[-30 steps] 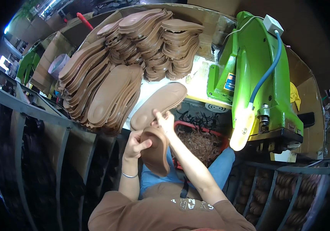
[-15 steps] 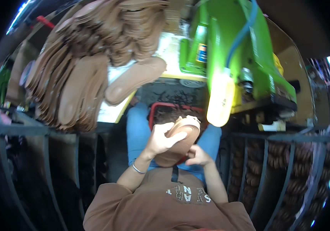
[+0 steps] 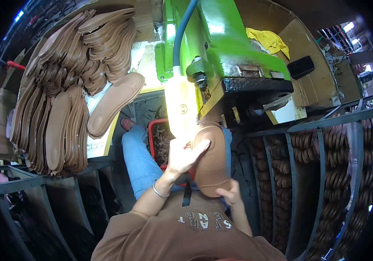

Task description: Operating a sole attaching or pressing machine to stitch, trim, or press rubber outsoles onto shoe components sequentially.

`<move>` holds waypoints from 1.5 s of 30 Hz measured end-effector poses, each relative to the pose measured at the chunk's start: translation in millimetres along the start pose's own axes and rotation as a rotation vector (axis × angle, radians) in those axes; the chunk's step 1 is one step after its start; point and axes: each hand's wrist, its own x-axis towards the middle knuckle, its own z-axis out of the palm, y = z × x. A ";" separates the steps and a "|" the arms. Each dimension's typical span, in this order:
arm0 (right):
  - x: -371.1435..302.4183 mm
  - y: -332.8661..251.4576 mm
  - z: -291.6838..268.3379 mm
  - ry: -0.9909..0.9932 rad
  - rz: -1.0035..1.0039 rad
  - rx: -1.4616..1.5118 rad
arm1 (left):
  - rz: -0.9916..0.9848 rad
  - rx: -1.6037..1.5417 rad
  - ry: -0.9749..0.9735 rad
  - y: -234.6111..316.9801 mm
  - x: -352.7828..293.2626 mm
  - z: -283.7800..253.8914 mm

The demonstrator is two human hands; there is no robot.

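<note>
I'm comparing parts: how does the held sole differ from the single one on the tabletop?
The held sole is between the left hand and right hand; the single sole rests on the white tabletop. The held sole points nearly straight up the picture, while the single sole slants to the upper right. The held sole shows curved lines near its far end; the single sole's face looks smoother. Both are brown, long and round-ended.
</note>
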 end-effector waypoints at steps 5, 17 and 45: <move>16.6 -68.5 -40.0 0.222 -0.312 0.161 | -0.087 -0.142 -0.040 11.2 0.2 1.2; 136.8 -188.9 -16.8 0.018 -0.445 0.240 | 0.085 -0.076 0.006 12.8 3.3 -24.0; 125.1 -124.5 82.7 0.146 -0.467 0.341 | 0.072 0.043 0.209 36.1 -22.7 -119.8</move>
